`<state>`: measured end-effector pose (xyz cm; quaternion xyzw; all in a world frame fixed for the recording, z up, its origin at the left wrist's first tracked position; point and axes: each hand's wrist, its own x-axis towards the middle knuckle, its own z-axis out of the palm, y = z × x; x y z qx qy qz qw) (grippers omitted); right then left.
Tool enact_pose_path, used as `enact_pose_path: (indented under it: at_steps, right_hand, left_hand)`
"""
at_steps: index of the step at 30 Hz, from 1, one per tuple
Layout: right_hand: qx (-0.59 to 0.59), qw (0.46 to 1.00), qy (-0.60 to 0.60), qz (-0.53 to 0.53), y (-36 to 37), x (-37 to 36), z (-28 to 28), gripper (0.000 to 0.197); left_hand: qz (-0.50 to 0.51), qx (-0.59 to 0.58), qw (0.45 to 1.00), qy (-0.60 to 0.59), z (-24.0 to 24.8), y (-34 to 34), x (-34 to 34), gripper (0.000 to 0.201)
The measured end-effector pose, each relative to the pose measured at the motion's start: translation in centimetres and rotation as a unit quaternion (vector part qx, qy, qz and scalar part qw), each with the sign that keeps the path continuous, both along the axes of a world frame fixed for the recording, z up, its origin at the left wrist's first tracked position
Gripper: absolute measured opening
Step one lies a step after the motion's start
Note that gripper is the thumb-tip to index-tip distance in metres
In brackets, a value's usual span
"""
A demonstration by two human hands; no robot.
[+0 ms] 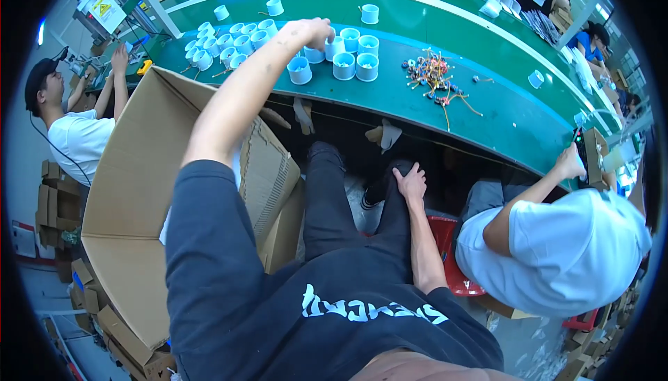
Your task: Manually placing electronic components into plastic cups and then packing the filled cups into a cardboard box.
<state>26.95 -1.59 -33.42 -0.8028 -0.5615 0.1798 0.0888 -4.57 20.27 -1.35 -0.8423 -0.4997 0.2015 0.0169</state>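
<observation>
i see left hand (pixel 311 32) closing its grip on one white cup (pixel 314 52); many cups (pixel 221 41) wait on worktop (pixel 487 102); right hand (pixel 412 180) rests open, empty, on knee.

A long green conveyor bench (pixel 487 113) curves across the workshop, edged with a pale stripe. Stacked cardboard cartons (pixel 59 207) line the left side on a grey floor (pixel 49 290), and a red plastic stool (pixel 452 256) stands below the bench. Daylight enters through windows (pixel 630 61) at the right.
</observation>
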Motion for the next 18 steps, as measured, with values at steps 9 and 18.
enact_pose_path:
  at_steps: [9, 18]
  right_hand:
    - [0.12, 0.99, -0.011, 0.066, -6.1, -2.6, 7.6, 0.089]
    - [0.182, 0.982, 0.033, 0.042, -5.4, 2.5, 5.0, 0.084]
  left_hand:
    - [0.161, 0.338, 0.845, -0.383, -7.5, -5.5, 0.5, 0.045]
    - [0.291, 0.4, 0.709, -0.502, -10.0, -9.5, 9.6, 0.081]
